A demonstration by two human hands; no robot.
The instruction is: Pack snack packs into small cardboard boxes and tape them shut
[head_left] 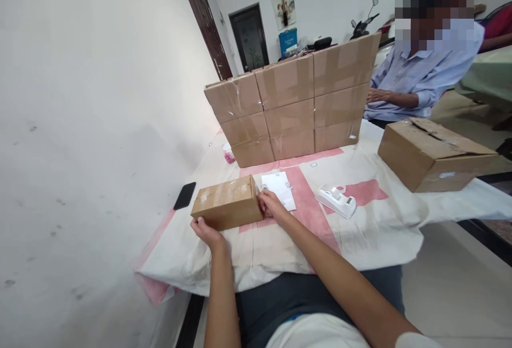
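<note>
A small taped cardboard box (226, 202) lies on the cloth-covered table (372, 225) right in front of me. My left hand (205, 230) grips its near left corner, fingers curled against the side. My right hand (271, 204) presses on the box's right end, fingers bent around the edge. A white sheet of labels (280, 187) lies just behind my right hand. A white tape dispenser (336, 199) sits to the right of it.
A wall of stacked sealed cartons (294, 105) stands across the table's far side. A larger open carton (434, 153) sits at the right. A black phone (184, 195) lies at the left edge near the wall. Another person in a blue shirt (420, 78) sits behind the cartons.
</note>
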